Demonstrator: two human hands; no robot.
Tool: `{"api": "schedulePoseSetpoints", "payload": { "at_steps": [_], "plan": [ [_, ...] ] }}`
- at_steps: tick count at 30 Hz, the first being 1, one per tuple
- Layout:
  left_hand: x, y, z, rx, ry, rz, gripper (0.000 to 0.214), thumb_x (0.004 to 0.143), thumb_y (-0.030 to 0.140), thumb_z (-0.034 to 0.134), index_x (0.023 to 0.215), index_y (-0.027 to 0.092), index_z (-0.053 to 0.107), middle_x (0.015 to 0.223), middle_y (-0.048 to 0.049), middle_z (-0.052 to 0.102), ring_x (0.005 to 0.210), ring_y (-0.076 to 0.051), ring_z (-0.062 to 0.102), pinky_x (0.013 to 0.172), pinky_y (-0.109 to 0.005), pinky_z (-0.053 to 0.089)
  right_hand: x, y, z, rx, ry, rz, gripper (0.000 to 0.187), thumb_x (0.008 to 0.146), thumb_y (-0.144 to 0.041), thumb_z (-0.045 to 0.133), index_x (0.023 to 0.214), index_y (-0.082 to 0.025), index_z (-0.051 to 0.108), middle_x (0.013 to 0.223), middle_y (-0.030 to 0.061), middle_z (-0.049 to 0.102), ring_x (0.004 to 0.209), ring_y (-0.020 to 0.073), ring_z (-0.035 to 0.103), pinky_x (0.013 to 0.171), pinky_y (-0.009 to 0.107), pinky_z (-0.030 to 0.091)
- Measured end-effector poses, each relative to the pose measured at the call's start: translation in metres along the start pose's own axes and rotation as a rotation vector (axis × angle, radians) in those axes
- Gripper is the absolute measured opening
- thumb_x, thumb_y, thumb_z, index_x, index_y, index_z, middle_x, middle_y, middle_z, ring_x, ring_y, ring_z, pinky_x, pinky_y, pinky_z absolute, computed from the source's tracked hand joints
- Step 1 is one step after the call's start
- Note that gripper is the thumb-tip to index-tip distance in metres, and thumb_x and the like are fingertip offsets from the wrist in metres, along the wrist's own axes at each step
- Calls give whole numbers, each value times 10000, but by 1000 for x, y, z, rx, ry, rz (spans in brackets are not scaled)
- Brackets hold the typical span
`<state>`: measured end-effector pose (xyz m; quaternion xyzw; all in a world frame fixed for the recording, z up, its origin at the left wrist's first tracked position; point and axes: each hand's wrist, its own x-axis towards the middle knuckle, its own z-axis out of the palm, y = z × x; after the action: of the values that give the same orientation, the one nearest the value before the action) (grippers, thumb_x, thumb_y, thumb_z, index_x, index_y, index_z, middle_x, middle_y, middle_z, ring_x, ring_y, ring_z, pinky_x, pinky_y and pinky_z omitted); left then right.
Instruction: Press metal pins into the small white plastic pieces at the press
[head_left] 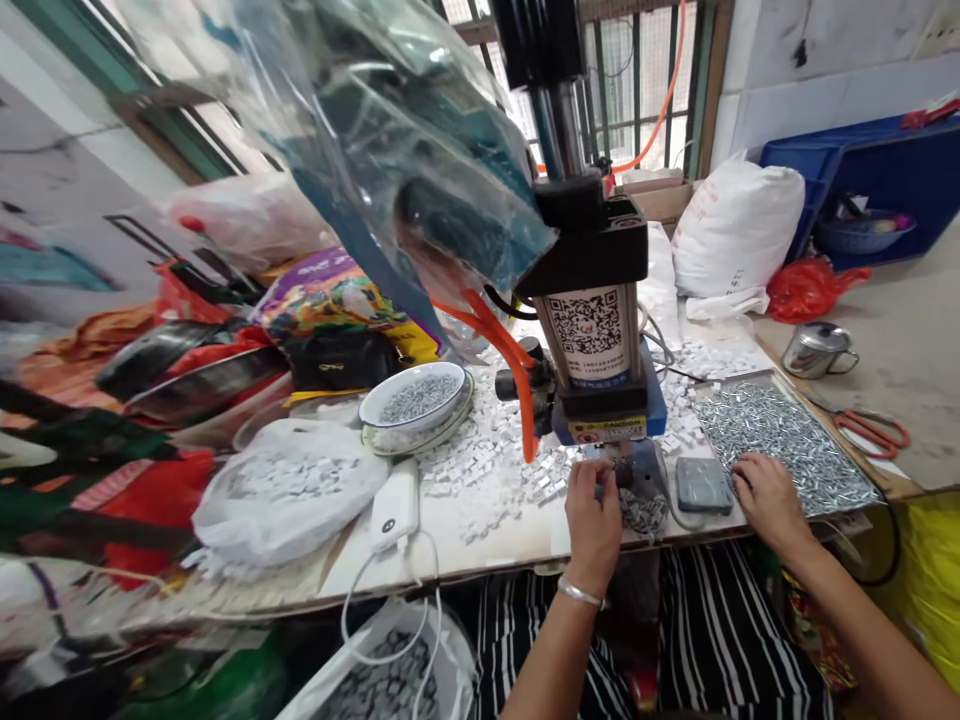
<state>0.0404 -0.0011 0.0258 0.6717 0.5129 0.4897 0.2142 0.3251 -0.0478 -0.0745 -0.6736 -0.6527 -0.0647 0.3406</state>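
Note:
My left hand [592,515] is at the base of a bench press [600,340], its fingertips pinched together beside the dark die [624,472]. Whatever those fingers hold is too small or hidden to make out. My right hand [772,500] rests at the left edge of a tray heaped with small silvery metal pins [795,445]. Its fingers are curled and closed at the pins, and I cannot make out what is in them. Between the hands lies a grey square block [703,486]. A small heap of metal pieces [643,512] sits just right of my left hand.
Many small white pieces [480,440] cover the table left of the press. Further left are a bowl of metal parts [421,398], a plastic bag [292,490] and a white power bank [395,505]. Scissors [870,430] and a metal mug [817,350] lie right.

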Motion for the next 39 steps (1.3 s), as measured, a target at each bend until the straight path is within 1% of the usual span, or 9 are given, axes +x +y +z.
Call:
{"api": "schedulePoseSetpoints", "payload": {
  "at_steps": [4,9,13,18,23,27,29,33,39],
  "plan": [
    [-7,-13,-8,-64,3,-146,88,877,236,566,899,208,646,818,-27,652,778,-198,613,738,-318,497,15,-18,-12,35,-41,-42,256,962,-220,455,1057,-199,691,1093,137,663,1035,279,570,918,463,466],
    [-17,-24,-9,-136,-48,-286,129,847,288,586,898,198,662,811,-30,679,792,-212,631,733,-321,499,54,-60,-7,37,-245,-86,287,976,-198,448,1022,-219,730,981,91,701,973,231,595,892,371,476],
    [-21,-24,-11,-144,-62,-322,137,831,305,596,879,200,670,791,-24,676,776,-209,626,736,-322,497,83,-85,8,-80,-421,10,257,926,-208,517,855,-172,762,929,152,718,983,270,615,889,375,445],
    [-24,-27,-14,-188,-33,-370,160,811,334,611,869,197,669,772,-24,664,764,-212,617,736,-330,498,102,-100,18,-159,-559,153,195,847,-225,621,818,-132,789,882,218,743,941,310,681,850,389,459],
    [-24,-25,-17,-255,-34,-401,146,814,321,622,864,192,669,774,-24,668,763,-202,619,732,-319,500,105,-107,3,-37,-479,182,199,871,-190,585,850,-161,781,886,177,754,957,303,694,841,382,477],
    [-16,-18,-15,-345,-36,-403,159,815,308,651,916,189,680,821,-27,690,801,-196,641,770,-316,515,96,-126,-10,224,-415,105,262,966,-316,508,1023,-218,744,967,63,765,905,209,697,800,312,518],
    [-12,-13,-12,-385,-42,-392,167,814,294,657,942,190,685,855,-32,702,833,-198,650,800,-321,518,91,-140,-10,336,-406,59,244,968,-330,518,1030,-231,732,975,34,763,874,178,695,784,283,526],
    [-7,-9,-6,-430,-52,-388,167,808,263,652,957,195,687,895,-42,719,879,-205,657,845,-333,512,86,-159,-2,434,-368,19,163,922,-293,589,961,-237,737,987,50,751,945,212,673,848,329,510],
    [-9,-13,-10,-383,-72,-382,152,829,250,630,953,192,695,919,-49,729,908,-211,658,881,-349,503,85,-164,10,483,-348,44,154,917,-287,597,938,-230,739,972,79,746,982,260,648,902,405,479]
  ]
}}
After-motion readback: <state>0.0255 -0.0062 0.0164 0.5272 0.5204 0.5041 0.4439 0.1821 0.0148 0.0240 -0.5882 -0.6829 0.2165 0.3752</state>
